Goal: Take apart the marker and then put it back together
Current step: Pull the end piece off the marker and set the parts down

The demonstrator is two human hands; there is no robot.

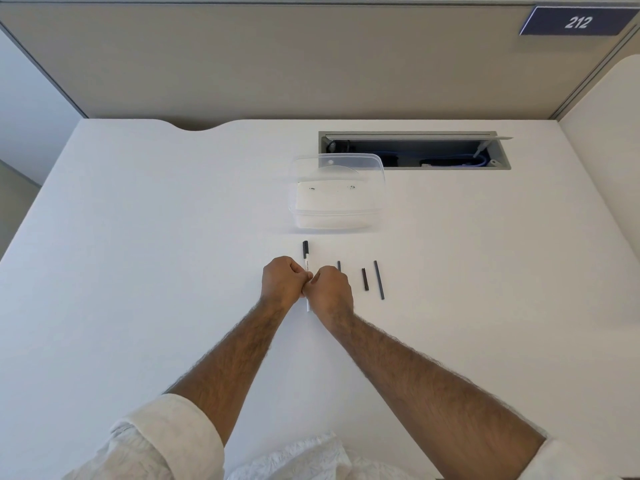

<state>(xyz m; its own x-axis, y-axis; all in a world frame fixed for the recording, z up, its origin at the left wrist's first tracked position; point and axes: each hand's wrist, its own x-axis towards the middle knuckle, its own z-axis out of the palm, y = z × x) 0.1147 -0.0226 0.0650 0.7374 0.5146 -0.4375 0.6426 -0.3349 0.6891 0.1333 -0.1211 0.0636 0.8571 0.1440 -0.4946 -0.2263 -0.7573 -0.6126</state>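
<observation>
A white marker barrel (307,268) with a black end pointing away from me lies along the white desk (138,237), held between both hands. My left hand (282,280) and my right hand (330,289) are closed on its middle, fingertips touching; its near end shows below them. To the right lie loose black parts: a thin piece (339,265) half hidden behind my right hand, a short black piece (365,279), and a long thin black rod (379,279).
A clear plastic container (337,216) with its lid leaning at the back stands just beyond the marker. Behind it an open cable slot (415,150) is cut into the desk. A beige partition wall closes the far edge.
</observation>
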